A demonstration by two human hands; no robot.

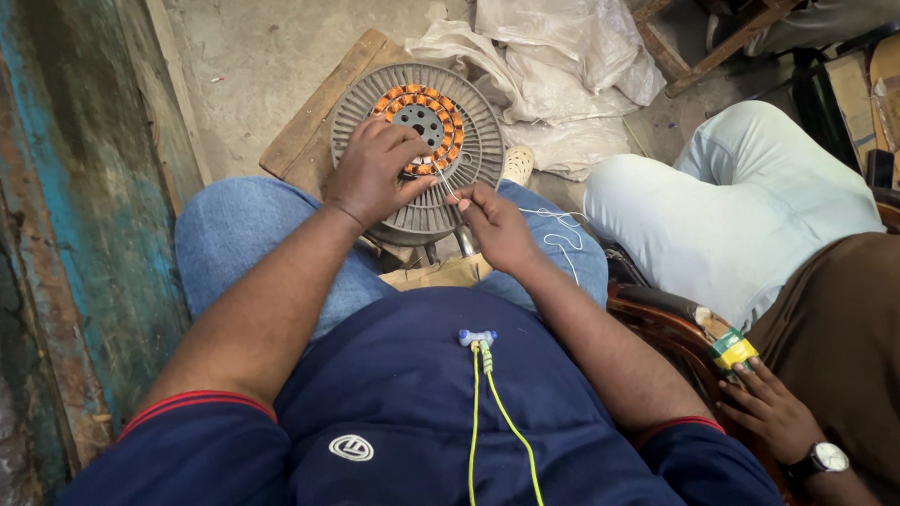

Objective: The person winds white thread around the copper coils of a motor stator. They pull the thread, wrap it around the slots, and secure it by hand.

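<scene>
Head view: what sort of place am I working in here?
Most likely a small, informal motor repair workshop. A round motor stator with copper windings rests on a wooden board over a bare concrete floor, with white sacks heaped behind. A second person sits close on the right.
</scene>
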